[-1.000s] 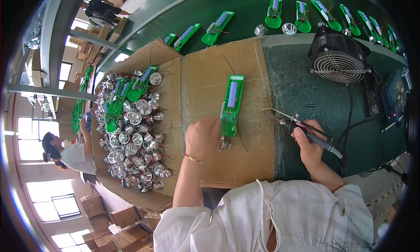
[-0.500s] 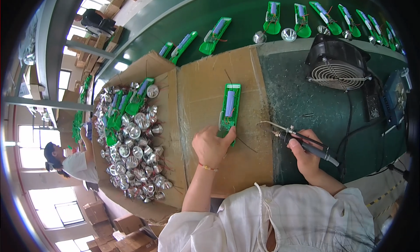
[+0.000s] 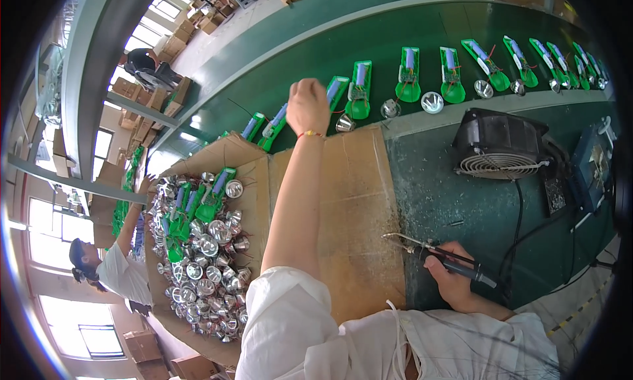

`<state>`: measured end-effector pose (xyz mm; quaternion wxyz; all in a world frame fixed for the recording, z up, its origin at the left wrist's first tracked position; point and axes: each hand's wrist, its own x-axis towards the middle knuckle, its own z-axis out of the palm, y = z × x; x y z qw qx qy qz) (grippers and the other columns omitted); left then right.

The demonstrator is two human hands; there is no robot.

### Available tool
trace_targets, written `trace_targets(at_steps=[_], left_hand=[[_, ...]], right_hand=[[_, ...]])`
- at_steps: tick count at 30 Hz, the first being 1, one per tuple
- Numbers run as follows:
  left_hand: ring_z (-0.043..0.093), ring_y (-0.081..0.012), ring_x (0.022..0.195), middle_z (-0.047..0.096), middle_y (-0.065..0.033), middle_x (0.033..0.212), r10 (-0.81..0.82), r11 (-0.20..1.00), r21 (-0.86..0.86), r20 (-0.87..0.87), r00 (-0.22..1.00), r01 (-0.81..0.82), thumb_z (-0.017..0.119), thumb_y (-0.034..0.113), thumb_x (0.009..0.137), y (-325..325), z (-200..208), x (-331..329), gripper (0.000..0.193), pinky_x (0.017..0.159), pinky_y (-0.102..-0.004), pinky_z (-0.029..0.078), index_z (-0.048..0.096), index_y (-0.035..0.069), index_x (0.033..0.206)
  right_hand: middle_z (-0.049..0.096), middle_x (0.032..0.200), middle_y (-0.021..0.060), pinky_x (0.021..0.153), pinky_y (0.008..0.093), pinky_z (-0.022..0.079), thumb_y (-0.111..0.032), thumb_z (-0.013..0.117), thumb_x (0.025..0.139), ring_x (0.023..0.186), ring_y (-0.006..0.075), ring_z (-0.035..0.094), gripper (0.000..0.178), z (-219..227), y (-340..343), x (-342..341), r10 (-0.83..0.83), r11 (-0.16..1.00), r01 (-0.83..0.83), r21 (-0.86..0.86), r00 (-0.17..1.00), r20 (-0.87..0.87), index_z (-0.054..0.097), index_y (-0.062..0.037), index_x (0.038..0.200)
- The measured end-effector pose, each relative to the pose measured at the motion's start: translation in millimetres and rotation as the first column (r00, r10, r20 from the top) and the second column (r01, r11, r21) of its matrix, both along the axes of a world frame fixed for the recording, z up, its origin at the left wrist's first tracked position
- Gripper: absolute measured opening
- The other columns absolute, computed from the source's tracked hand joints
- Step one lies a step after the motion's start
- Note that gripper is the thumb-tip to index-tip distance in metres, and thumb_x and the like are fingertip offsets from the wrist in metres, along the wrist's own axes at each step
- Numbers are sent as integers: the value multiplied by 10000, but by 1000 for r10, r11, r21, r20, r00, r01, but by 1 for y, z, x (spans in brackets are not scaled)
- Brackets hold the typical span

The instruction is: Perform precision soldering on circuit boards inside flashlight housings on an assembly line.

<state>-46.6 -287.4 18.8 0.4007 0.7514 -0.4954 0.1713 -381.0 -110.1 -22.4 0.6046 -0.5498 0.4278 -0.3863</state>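
My left hand (image 3: pixel 308 108) is stretched out over the far green work surface, fingers curled down; what they hold, if anything, is hidden. Just right of it lies a green plastic casing (image 3: pixel 338 88) with a blue-violet battery cell, partly behind the hand. Beside that is another open casing (image 3: pixel 359 90), a silvery reflector cup (image 3: pixel 345 123) at its lower end. My right hand (image 3: pixel 452 274) is closed around a soldering iron (image 3: pixel 469 272) with a thin curved metal tube alongside, its tip pointing left over the bench mat near the cardboard sheet (image 3: pixel 356 228).
At left, a cardboard box (image 3: pixel 254 175) holds many reflector cups (image 3: pixel 214 248) and several casings. More casings (image 3: pixel 450 73) line the far surface. A black fan (image 3: pixel 501 146) and a blue device (image 3: pixel 589 162) stand at right. Another person (image 3: pixel 122 268) works at far left.
My left hand has gone from the casing on the cardboard out to the far surface. That casing is gone from the cardboard. The right hand still holds the iron. The view has shifted.
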Motion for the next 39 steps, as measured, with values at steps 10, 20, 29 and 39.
trace_targets(at_steps=[10, 20, 29, 39], left_hand=[[622, -288, 640, 635, -129, 695, -15, 894, 442, -123, 992, 69, 579, 256, 790, 72, -38, 50, 218, 576, -358, 472, 674, 59, 794], [549, -279, 783, 571, -95, 816, -35, 951, 303, -92, 995, 61, 674, 193, 694, 282, -20, -86, 128, 686, -390, 438, 619, 87, 741], [140, -418, 1328, 209, -189, 1439, 978, 210, 296, -50, 205, -932, 571, 685, 691, 397, 21, 41, 810, 980, -654, 147, 425, 202, 1325], [414, -316, 1137, 466, -107, 1188, 572, 757, 181, 282, 770, -628, 731, 324, 642, 371, -13, -38, 438, 935, -477, 271, 617, 157, 1031]], right_hand=[[577, 678, 24, 582, 242, 428, -102, 670, 762, 619, 84, 512, 145, -9, -3, 1, -1, 993, -5, -114, 999, -46, 557, -25, 810], [590, 685, 47, 556, 207, 423, -130, 615, 826, 596, 67, 518, 155, -10, -1, 6, -7, 1000, 6, 9, 999, 39, 533, -7, 874], [563, 694, 35, 540, 196, 398, -128, 599, 839, 595, 71, 503, 133, -3, 5, 9, 10, 1000, -9, -22, 998, 65, 551, -17, 896], [565, 699, 38, 545, 196, 395, -140, 613, 830, 597, 73, 498, 141, -6, 4, 2, -22, 999, 24, -22, 998, 62, 558, -23, 884]])
